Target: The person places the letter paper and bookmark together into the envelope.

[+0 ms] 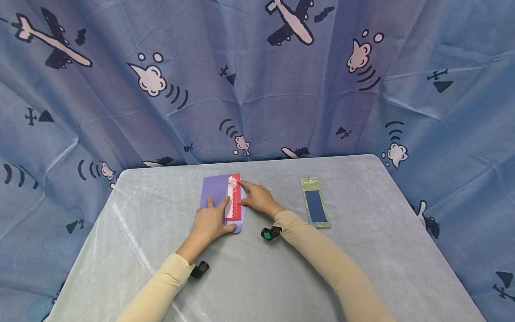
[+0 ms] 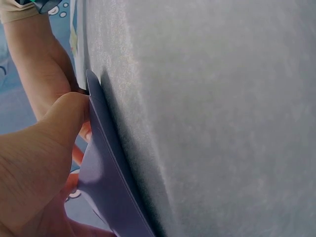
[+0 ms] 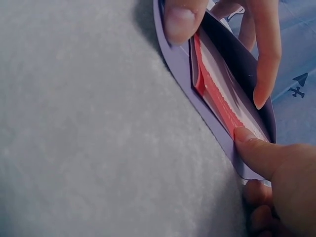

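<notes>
Purple envelope (image 1: 213, 190) lies on the grey-covered tabletop (image 1: 241, 286), left of centre towards the far edge, its mouth and flap (image 3: 247, 170) facing right. Red card (image 1: 236, 201), with a white floral band, sits at the mouth, partly inside the pocket; its right part is exposed over the flap.

Left hand (image 1: 209, 221): fingers spread over the envelope, thumb on the flap at the near end, one fingertip at the pocket's lip. Right wrist view shows the pocket gaping beside the card.

Right hand (image 1: 259, 199): pinches the card's right side, thumb on its edge; index finger reaches its far end. Other fingers bend below the flap.

Green-bordered packet (image 1: 315, 203), dark blue panel in its middle, lies well apart to the right. Beyond the far edge hangs a blue curtain (image 1: 201, 44) printed with aeroplanes.
</notes>
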Tool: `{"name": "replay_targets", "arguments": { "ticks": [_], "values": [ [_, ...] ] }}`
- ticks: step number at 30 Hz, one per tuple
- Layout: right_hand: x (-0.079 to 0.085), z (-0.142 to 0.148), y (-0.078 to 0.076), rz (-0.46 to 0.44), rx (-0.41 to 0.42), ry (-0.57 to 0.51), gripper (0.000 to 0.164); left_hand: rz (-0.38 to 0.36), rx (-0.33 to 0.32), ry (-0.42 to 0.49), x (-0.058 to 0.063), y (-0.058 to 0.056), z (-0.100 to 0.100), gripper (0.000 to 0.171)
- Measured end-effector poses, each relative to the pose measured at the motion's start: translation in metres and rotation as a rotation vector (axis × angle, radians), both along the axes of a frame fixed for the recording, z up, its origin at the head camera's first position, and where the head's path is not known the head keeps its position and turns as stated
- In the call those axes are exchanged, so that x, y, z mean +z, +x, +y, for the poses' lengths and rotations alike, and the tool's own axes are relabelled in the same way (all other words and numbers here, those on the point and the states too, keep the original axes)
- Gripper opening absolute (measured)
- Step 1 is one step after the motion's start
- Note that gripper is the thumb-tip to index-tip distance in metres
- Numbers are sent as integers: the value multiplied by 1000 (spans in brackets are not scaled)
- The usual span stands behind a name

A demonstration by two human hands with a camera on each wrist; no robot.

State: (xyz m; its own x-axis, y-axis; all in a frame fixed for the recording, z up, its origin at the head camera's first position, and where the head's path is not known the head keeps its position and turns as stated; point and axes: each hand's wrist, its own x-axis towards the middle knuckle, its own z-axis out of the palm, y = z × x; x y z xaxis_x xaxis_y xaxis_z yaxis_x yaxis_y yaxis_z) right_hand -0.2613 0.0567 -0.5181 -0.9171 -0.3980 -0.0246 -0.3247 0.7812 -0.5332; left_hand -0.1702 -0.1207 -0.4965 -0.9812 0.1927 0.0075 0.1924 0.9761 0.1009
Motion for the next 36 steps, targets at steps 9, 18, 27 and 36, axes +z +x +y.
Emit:
{"name": "replay_targets", "arguments": {
  "ticks": [9, 18, 27, 36],
  "values": [
    [-1, -1, 1, 25, -21, 18, 84, -11, 5, 7, 1, 0, 0, 98],
    [-1, -3, 2, 35, -23, 27, 83, -9, 5, -3, 1, 0, 0, 99],
    [-1, -4, 2, 40, -24, 50, 83, 11, 1, -8, 0, 0, 0, 99],
    [0, -4, 3, 28, -23, 69, 82, -6, 1, -5, -1, -1, 0, 100]
  ]
}}
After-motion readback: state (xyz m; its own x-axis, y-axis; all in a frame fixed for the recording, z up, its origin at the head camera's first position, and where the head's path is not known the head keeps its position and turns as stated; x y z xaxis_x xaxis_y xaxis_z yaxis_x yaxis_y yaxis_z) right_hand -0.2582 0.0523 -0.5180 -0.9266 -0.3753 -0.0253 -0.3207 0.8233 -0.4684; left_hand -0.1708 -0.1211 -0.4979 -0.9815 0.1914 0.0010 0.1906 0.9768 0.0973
